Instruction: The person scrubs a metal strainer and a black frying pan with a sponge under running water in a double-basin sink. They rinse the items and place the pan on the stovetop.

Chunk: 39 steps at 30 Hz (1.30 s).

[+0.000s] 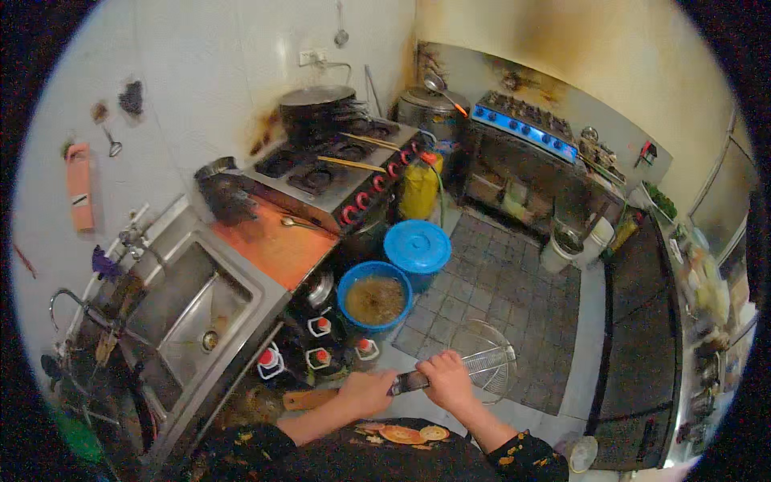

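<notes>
A large round wire skimmer (488, 375) spans the space before my body, its mesh head to the right and its wooden handle (307, 399) to the left. My left hand (366, 393) is closed around the handle where the wood meets the metal. Farther along, my right hand (444, 375) grips the metal shaft close to the mesh. Beyond my hands, a blue bucket (374, 328) of cloudy brown liquid stands on the floor. A second blue bucket with a blue lid (417, 246) stands just behind it.
At left is a steel sink (187, 319), joined to an orange worktop (274, 250). A gas range (337, 196) carries a big dark pot (316, 114). Several jugs with red caps (319, 358) stand below the sink's edge. A dark counter (638, 349) lines the right.
</notes>
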{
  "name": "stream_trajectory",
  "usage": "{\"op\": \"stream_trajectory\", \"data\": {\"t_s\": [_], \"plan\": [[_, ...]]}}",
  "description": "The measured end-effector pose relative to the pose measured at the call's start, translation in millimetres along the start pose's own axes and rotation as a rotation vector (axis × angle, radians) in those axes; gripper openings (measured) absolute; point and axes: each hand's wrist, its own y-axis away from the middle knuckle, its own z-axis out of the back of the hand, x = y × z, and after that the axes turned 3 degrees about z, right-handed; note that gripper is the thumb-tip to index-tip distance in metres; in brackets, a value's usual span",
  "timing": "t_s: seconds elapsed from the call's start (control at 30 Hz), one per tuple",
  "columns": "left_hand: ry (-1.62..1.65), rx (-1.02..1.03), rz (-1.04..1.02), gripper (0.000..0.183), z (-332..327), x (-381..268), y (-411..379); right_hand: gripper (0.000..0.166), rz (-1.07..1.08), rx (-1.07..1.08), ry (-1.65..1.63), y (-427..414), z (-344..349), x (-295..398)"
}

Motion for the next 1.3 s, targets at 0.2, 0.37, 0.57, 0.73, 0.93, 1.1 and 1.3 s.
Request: {"op": "stream_trajectory", "data": {"t_s": [0.2, 0.37, 0.57, 0.73, 0.93, 1.1, 1.3], "plan": [[-0.232, -0.027, -0.347, 0.027, 48, -41, -146, 0.021, -0.392, -0.053, 0.062, 57, 5, -167], [-0.163, -0.139, -0.218, 0.016, 107, -44, -273, 0.021, -0.581, -0.057, 0.069, 67, 22, -295], [0.670, 0.078, -0.174, 0.015, 156, -109, -435, 0.023, -0.713, -0.091, 0.087, 29, 81, -437], [1.062, 0.127, -0.363, 0.012, 180, -192, -573, 0.029, -0.875, -0.152, 0.057, 10, 90, -562], [1.207, 0.133, -0.465, 0.011, 188, -264, -699, 0.033, -0.661, -0.145, -0.217, -63, 83, -716], [1.154, 0.013, -0.347, 0.008, 224, -295, -778, 0.034, -0.321, -0.137, -0.618, -181, 101, -808], [0.869, -0.224, -0.177, 0.011, 256, -272, -859, 0.040, -0.006, -0.139, -0.813, -333, 120, -866]]}}
